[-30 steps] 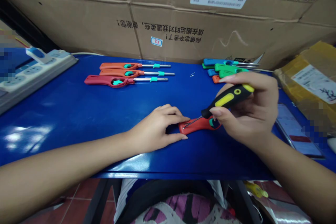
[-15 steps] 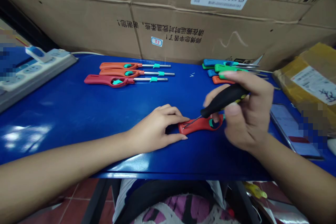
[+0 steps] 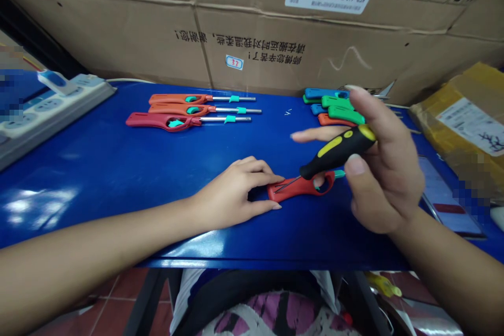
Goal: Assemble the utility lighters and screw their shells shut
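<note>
On the blue table lies a red long-nosed lighter (image 3: 295, 189) with a turquoise trigger. My left hand (image 3: 232, 191) pinches the butt of its handle between thumb and fingers. My right hand (image 3: 394, 168) grips a screwdriver (image 3: 334, 152) with a black and yellow handle, its thumb against the near side and one finger stretched out to the left. The screwdriver slants down left, its thin shaft ending at the lighter's handle near my left fingertips. Whether the tip sits in a screw hole is too small to tell. Little of the lighter's nozzle shows.
Three red and orange lighters (image 3: 177, 110) lie behind my left hand. Several green, blue and orange lighters (image 3: 342, 107) are piled at the back right. A power strip (image 3: 51, 105) stands left, a phone (image 3: 452, 205) and yellow parcel (image 3: 464, 121) right. A large carton (image 3: 137, 26) walls the back.
My right hand has shifted slightly right and its fingers have loosened and spread. The screwdriver handle has turned, bringing its yellow inlays into view. My left hand and the lighter have stayed put.
</note>
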The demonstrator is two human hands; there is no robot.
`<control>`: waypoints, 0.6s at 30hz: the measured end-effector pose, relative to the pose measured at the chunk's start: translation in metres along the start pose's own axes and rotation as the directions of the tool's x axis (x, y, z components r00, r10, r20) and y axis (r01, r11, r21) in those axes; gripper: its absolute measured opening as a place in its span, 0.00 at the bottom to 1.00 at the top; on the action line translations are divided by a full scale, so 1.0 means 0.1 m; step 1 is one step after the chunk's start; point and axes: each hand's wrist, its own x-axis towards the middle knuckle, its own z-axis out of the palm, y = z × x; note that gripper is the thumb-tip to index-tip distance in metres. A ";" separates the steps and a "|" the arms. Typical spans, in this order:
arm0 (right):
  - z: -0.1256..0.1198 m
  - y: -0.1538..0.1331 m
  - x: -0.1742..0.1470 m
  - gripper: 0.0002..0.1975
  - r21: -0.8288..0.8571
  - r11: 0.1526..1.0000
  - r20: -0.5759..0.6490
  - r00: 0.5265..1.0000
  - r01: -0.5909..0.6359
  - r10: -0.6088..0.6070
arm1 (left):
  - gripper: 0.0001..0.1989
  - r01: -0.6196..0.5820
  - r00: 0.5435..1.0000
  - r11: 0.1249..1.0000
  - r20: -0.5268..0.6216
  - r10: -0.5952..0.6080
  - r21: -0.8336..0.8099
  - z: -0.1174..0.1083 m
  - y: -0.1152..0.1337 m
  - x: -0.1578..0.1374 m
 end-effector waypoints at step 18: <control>-0.07 0.00 -0.01 0.22 -0.068 0.996 -0.061 0.997 0.051 -0.055 | 0.19 -0.002 1.000 1.000 0.000 0.002 0.000 0.00 -0.01 0.00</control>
